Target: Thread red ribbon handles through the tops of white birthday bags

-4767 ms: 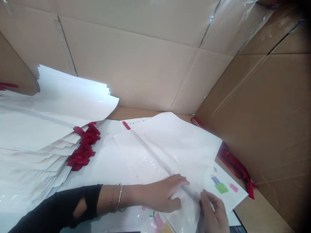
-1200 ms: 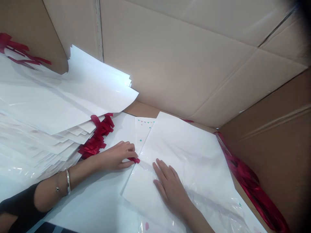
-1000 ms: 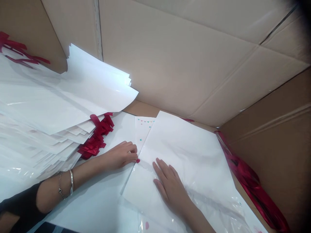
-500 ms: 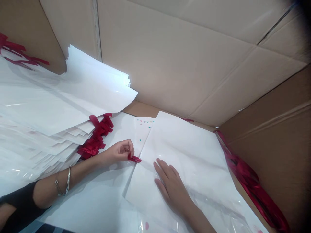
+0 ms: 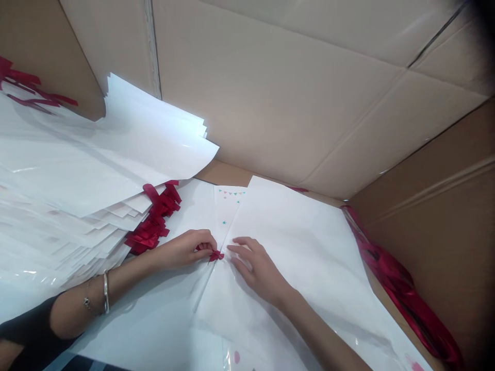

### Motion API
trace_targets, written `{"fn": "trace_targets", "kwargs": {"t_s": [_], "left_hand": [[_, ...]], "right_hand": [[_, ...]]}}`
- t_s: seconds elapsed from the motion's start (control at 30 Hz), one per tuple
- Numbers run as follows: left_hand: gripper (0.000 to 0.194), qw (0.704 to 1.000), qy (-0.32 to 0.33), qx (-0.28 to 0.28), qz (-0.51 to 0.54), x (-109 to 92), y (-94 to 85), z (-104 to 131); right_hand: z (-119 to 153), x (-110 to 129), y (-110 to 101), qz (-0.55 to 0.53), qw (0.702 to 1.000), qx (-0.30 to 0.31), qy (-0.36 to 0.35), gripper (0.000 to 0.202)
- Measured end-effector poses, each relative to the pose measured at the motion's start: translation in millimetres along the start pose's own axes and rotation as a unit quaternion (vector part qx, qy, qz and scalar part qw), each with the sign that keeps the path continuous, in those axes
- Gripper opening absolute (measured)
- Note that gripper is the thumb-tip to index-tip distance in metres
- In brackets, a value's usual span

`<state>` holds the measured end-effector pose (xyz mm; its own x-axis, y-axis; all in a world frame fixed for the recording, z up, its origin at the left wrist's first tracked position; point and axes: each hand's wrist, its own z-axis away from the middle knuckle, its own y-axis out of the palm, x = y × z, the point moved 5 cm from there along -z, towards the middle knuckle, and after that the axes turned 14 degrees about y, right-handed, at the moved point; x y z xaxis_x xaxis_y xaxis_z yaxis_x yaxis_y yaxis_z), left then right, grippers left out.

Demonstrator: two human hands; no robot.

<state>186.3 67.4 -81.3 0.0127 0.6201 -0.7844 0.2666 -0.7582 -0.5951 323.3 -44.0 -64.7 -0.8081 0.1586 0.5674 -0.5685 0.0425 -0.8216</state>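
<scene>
A short red ribbon [image 5: 216,255] sits at the left edge of a white glossy sheet [image 5: 294,232]. My left hand [image 5: 199,247] pinches this ribbon between thumb and fingers. Just right of the ribbon, my right hand [image 5: 257,268] hovers over or rests on the sheet's edge with its fingers apart; whether the fingertips touch the sheet is hard to tell. Beneath that sheet shows another white sheet [image 5: 228,211] printed with small coloured flags and stars.
To the left lies a tall stack of white sheets [image 5: 96,170] with red ribbon ends [image 5: 157,219] sticking out. A bundle of long red ribbon [image 5: 402,288] runs along the right edge. Cardboard walls [image 5: 270,93] enclose the back and sides.
My right hand has lifted off the flat of the sheet and moved up and left, close to the ribbon. My left hand has shifted slightly right, still pinching the ribbon.
</scene>
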Motion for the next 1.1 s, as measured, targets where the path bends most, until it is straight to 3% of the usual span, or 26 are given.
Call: {"fn": "trace_targets", "kwargs": {"t_s": [0.1, 0.23, 0.33, 0.53, 0.7, 0.83, 0.9, 1.0, 1.1], "left_hand": [[0.014, 1.0, 0.022, -0.012, 0.005, -6, -2.2, 1], [0.009, 0.996, 0.091, -0.01, -0.005, -21, -6.4, 1], [0.007, 0.99, 0.14, -0.012, -0.008, -34, -9.0, 2], [0.008, 0.98, 0.191, -0.047, 0.006, -48, -13.7, 5], [0.01, 0.979, 0.203, -0.034, 0.004, -52, -11.0, 6], [0.01, 0.977, 0.208, -0.052, -0.006, -59, -14.7, 5], [0.009, 0.981, 0.185, -0.059, 0.008, -58, -14.9, 5], [0.007, 0.984, 0.112, -0.089, 0.103, -46, -11.7, 4], [0.006, 0.967, 0.036, -0.137, 0.21, -29, -11.3, 5]], "right_hand": [[-24, 18, 2, -0.1, 0.992, 0.074, -0.03, 0.018], [-38, 15, 1, -0.27, 0.95, 0.152, 0.034, 0.005], [-36, 7, 1, -0.318, 0.924, 0.197, 0.077, 0.009], [-27, 3, -1, -0.358, 0.91, 0.149, 0.145, 0.013], [-26, 21, -3, -0.337, 0.928, 0.128, 0.094, 0.01], [-27, 12, -7, -0.417, 0.891, 0.064, 0.169, 0.022], [-18, 7, -11, -0.379, 0.908, 0.05, 0.169, 0.028], [10, 1, -12, -0.178, 0.975, 0.058, 0.121, 0.042], [38, -12, -9, 0.004, 0.992, 0.072, 0.103, 0.053]]}}
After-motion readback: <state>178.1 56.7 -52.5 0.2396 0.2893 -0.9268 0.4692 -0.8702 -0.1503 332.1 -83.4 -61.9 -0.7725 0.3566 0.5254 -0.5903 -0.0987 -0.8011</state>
